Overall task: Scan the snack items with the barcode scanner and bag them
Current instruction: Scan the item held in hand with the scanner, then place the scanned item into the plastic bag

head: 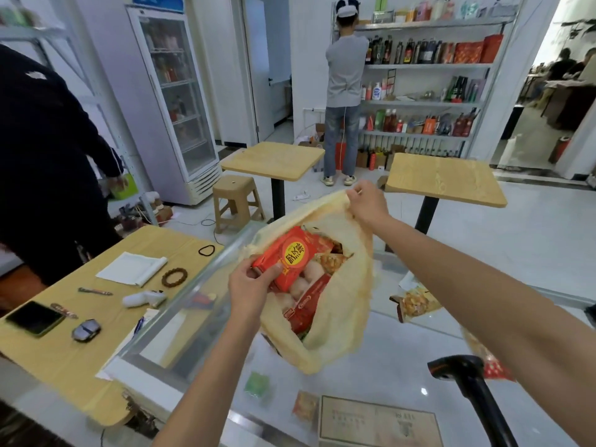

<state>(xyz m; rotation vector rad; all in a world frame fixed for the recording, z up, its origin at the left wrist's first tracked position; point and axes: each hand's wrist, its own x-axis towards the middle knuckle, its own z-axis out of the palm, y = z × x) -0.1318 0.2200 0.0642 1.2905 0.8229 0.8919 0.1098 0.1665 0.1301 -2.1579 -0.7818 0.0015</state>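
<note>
Head view, the only one.

- Left hand [250,287]: thumb and fingers curled round the near end of a red snack pack [290,258], which sits at the bag mouth, half over the rim and on top of what's already inside.
- Right hand [367,204]: pinching the far rim of the bag [338,333] and lifting it to hold the mouth open.
- The bag is thin, cream film, soft and crinkled. It won't hold shape on its own, so it needs that rim pinch. It's already well filled with red and orange packets.
- Red pack: looks light and flat, and stiff enough to stay straight when held by one end. The glossy wrap is probably slick, so grip across the short end or the edges, not the face.
- Contents are likely crushable, so lay it in rather than drop it.
- Scanner [451,366]: black, on its stand at the near right of the glass tabletop [371,382], with no hand on it.
- A loose orange packet [416,301] lies on the tabletop just right of the bag. I judge it's next, and it's soft, so pick it up by a sealed edge.
</note>
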